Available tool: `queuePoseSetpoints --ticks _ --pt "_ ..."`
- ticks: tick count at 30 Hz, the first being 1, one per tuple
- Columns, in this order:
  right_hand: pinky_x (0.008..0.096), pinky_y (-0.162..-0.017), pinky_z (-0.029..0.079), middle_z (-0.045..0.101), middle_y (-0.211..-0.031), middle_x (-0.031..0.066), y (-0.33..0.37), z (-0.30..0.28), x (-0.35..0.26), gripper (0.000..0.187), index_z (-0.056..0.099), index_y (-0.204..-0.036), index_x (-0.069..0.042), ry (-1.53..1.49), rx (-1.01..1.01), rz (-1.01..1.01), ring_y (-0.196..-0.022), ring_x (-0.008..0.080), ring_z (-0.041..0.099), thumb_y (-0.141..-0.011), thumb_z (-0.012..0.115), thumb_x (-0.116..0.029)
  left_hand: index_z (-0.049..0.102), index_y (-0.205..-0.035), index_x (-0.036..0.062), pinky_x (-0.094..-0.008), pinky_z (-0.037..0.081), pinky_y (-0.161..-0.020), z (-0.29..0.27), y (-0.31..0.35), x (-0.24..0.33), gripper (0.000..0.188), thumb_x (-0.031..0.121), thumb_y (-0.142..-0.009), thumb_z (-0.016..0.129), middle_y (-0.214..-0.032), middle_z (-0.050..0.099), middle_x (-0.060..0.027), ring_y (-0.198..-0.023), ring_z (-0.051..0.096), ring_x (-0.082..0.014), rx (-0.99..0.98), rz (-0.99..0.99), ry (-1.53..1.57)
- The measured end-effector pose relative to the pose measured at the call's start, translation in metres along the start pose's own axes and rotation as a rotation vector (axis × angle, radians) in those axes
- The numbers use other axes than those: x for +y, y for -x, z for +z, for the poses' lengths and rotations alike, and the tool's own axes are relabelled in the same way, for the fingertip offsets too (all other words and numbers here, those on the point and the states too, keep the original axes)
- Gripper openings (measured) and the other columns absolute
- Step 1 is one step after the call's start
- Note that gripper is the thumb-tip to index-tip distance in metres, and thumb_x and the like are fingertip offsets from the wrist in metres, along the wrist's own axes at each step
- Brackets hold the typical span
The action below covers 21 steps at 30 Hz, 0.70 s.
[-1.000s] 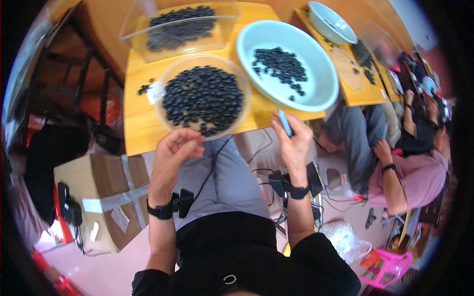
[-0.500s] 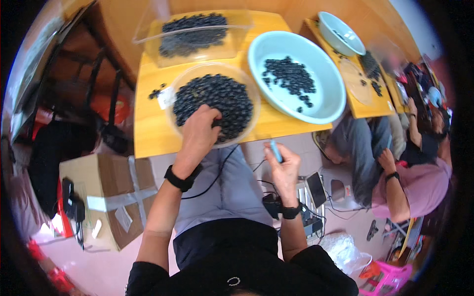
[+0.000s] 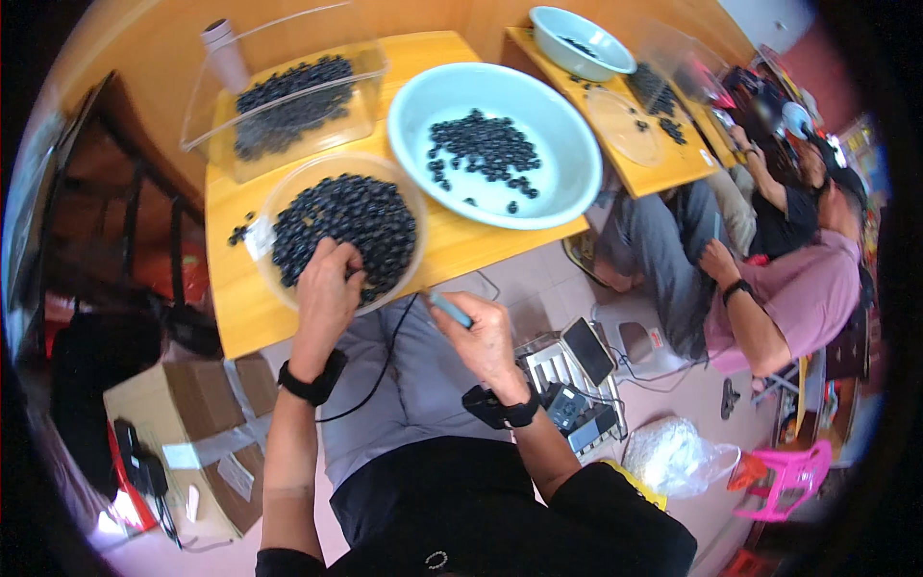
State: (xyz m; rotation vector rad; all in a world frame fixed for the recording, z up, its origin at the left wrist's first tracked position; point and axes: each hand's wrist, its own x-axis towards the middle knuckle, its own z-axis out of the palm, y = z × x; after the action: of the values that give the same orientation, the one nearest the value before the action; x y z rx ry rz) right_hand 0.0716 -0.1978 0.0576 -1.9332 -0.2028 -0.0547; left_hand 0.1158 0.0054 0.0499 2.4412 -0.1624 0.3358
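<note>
At near edge of wooden table (image 3: 240, 308): left hand (image 3: 325, 288) palm-down, fingers curled into dark beads (image 3: 351, 226) filling clear round dish (image 3: 279, 288). Just off that edge, over lap: right hand (image 3: 481, 337) clenched around slim blue tool (image 3: 449, 310), wrist bent.

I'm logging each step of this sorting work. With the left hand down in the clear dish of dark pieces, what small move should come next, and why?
Probably close the left hand on one dark piece in the clear dish and lift it toward the right hand, which holds a slim blue tool below the table edge.
</note>
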Motion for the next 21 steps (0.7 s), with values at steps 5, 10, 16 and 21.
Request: queuePoseSetpoints --ticks 5,10,16,21 --pt "0.0280 -0.055 0.046 0.063 -0.069 0.0124 0.004 0.000 0.014 0.012 0.066 -0.089 0.001 0.022 0.081 0.040 -0.060 0.0165 0.060 -0.077 0.065 -0.002 0.054 -0.087 0.0043 -0.0406 0.044 -0.066 0.009 -0.003 0.001 0.018 0.005 -0.071 0.065 -0.076 0.051 -0.0136 -0.079 0.055 -0.0337 0.047 -0.095 -0.020" --pt "0.0257 -0.053 0.043 0.060 -0.064 0.0104 0.008 0.003 0.019 0.012 0.066 -0.089 0.002 0.025 0.067 0.049 -0.056 0.0114 0.055 -0.077 0.065 -0.002 0.055 -0.086 0.0052 -0.0402 0.045 -0.067 0.004 0.000 0.002 0.020 0.005 -0.070 0.067 -0.080 0.053 -0.0122 -0.080 0.056 -0.0335 0.034 -0.049 -0.095" --pt "0.0238 -0.054 0.044 0.062 -0.067 0.0080 0.011 0.007 0.019 0.012 0.067 -0.090 0.002 0.058 0.041 0.069 -0.058 0.0088 0.055 -0.078 0.064 -0.002 0.056 -0.085 0.0042 -0.0418 0.045 -0.068 -0.003 0.000 -0.005 0.024 0.003 -0.066 0.070 -0.086 0.052 -0.0128 -0.081 0.056 -0.0344 -0.045 -0.080 0.023" --pt "0.0257 -0.054 0.043 0.060 -0.067 0.0121 0.011 0.011 0.019 0.013 0.066 -0.088 0.002 0.022 0.055 0.034 -0.057 0.0112 0.054 -0.076 0.065 -0.002 0.057 -0.082 0.0016 -0.0431 0.045 -0.071 -0.001 -0.002 -0.009 0.024 0.001 -0.063 0.072 -0.087 0.053 -0.0162 -0.084 0.056 -0.0375 -0.027 -0.076 0.079"
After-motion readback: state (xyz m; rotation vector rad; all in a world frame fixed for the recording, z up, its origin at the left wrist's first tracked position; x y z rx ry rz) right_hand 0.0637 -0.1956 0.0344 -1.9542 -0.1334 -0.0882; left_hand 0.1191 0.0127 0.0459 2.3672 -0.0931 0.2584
